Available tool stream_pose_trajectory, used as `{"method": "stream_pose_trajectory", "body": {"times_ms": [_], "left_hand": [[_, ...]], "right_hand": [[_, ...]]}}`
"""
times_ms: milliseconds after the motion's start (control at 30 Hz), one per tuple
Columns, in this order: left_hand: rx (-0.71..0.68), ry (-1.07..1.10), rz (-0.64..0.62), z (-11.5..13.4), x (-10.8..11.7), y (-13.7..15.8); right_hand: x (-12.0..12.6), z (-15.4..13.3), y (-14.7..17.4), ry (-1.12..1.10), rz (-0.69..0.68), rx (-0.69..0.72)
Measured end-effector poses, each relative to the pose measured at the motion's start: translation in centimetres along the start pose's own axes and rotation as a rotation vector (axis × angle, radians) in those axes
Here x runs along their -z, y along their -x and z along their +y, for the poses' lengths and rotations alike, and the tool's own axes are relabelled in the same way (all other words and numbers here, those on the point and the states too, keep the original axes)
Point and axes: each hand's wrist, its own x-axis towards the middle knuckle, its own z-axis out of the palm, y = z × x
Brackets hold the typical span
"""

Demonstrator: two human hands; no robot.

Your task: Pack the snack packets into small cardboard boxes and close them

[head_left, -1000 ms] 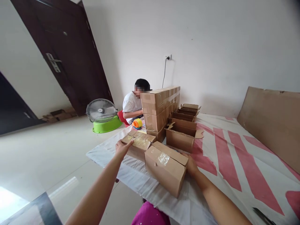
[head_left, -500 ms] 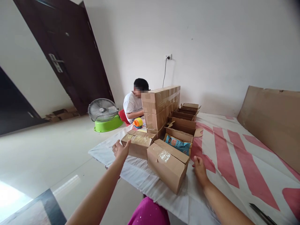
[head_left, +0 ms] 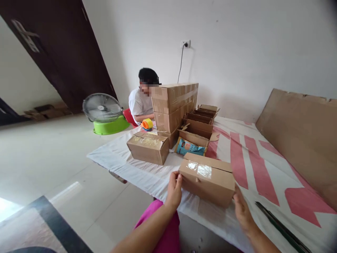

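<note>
The fingers of the left hand (head_left: 174, 191) press on the left end of a closed box (head_left: 207, 182), and those of the right hand (head_left: 242, 208) on its right end, so it is clamped between the two. The box is at the near edge of the cloth-covered table (head_left: 110, 154), with shiny tape on top. The step in hand looks like shifting or squaring this box; the next move seems to call for even pressure from both sides, without denting the cardboard.

Just behind it lies a blue packet (head_left: 191, 146); to the left, apart, sits a taped box (head_left: 147, 149). Farther back stand a row of open boxes (head_left: 198, 129) and a stack of boxes (head_left: 171, 112), which partly hides a person (head_left: 140, 103).

Some right fingertips are out of sight, and whether the box's underside rests fully on the table is unclear. A dark tool (head_left: 279, 225) at right is cut off below and hard to identify.
</note>
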Motion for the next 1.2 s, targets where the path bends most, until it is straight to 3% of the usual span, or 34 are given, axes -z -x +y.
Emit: {"method": "stream_pose_trajectory", "body": {"times_ms": [133,200,267,367,467,633,833,933,1033,1200], "left_hand": [[0.023,0.073,-0.273,2.6,-1.8,3.0],[-0.041,0.067,-0.27,4.3,-2.2,3.6],[-0.214,0.033,-0.195,5.9,-2.7,4.0],[-0.545,-0.114,-0.142,7.4,-3.3,4.5],[-0.736,-0.283,-0.149,6.9,-3.8,4.8],[-0.803,-0.268,-0.153,4.8,-3.6,4.8],[-0.797,-0.168,-0.141,4.7,-3.5,4.3],[-0.787,-0.147,-0.147,4.5,-3.7,4.2],[-0.772,-0.14,-0.174,4.2,-4.0,4.0],[-0.77,-0.111,-0.175,4.1,-4.2,3.6]], "right_hand": [[8.9,2.1,2.0,0.199,0.096,-0.15],[12.2,2.5,2.8,0.405,0.116,-0.165],[14.4,2.8,3.4,0.643,0.121,-0.072],[15.9,3.6,4.0,0.95,0.054,0.08],[15.8,4.2,4.5,1.134,-0.01,0.109],[15.7,3.3,4.1,1.063,0.002,-0.01],[18.4,-1.9,0.3,1.097,0.253,-0.091],[18.3,-5.8,-2.1,1.126,0.285,-0.062],[15.9,-10.0,-3.5,1.079,0.161,0.123],[9.2,-15.7,-4.1,1.228,-0.245,0.421]]}}
